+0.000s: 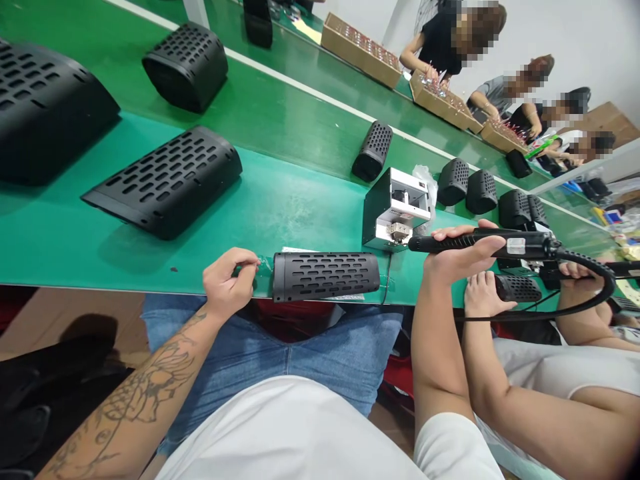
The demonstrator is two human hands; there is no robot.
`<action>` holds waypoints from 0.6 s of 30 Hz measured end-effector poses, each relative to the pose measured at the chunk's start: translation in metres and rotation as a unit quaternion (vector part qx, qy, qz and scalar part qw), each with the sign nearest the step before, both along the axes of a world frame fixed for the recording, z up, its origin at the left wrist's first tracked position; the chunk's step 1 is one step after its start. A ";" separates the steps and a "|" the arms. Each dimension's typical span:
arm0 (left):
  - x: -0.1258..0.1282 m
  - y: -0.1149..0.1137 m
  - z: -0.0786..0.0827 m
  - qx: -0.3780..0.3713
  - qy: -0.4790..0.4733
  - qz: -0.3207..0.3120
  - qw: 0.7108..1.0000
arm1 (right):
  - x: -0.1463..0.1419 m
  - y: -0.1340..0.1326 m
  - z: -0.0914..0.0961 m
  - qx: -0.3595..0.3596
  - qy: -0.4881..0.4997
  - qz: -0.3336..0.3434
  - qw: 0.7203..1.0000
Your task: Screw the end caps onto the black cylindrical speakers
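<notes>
1. Left hand (pixel 227 283): one, with a tattooed forearm. Its thumb and forefinger are pinched together on a small clear scrap (pixel 261 264), and the other fingers are curled under. It sits at the near edge of the green belt (pixel 280 200).
2. Clear scrap: one. It is at the left end of item 3, but whether it touches that end cannot be told.
3. Perforated black tube (pixel 325 275): one. It lies on its side along the near belt edge, between the two hands, slots facing up.
4. Right hand (pixel 457 257): one. Its fingers are wrapped round the electric screwdriver (pixel 480 241), with the thumb laid along the top.
5. Electric screwdriver: one, black, held level. Its tip points left at the grey feeder box (pixel 387 207), and a black cable (pixel 597 283) loops from its rear.
6. Grey feeder box: one. It stands on the belt just behind the right end of the tube.
7. Co-worker's hands: two, (pixel 481 297) and (pixel 575 270), to the right. They are closed on a second, smaller tube (pixel 520 288).
8. Large black housings: three at left, (pixel 45 113), (pixel 187 63) and (pixel 165 180).
9. Small black housings: six further along, the nearest at (pixel 373 150).
10. Cardboard trays: three on the far side, the first at (pixel 360 50), with seated people bent over them.
</notes>
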State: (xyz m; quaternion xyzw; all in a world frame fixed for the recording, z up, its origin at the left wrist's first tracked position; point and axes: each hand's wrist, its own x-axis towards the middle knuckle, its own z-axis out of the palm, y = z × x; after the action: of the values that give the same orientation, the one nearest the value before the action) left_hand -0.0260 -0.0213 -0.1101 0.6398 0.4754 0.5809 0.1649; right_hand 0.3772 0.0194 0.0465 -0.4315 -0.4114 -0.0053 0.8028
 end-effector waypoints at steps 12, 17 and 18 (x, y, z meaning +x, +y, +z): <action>-0.003 -0.002 0.002 -0.001 0.028 -0.043 0.999 | 0.004 -0.001 0.001 -0.019 0.044 -0.005 0.999; -0.008 0.000 -0.003 0.018 0.049 -0.093 0.994 | 0.008 0.013 0.002 -0.023 0.037 -0.018 0.999; -0.009 0.001 -0.004 0.025 0.059 -0.109 0.992 | 0.009 0.018 0.002 -0.026 0.033 -0.021 0.999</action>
State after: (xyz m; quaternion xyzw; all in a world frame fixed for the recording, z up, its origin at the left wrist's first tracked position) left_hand -0.0350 -0.0207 -0.1140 0.7250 0.3970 0.5321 0.1835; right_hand 0.3861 0.0375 0.0488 -0.4603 -0.3757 0.0029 0.8043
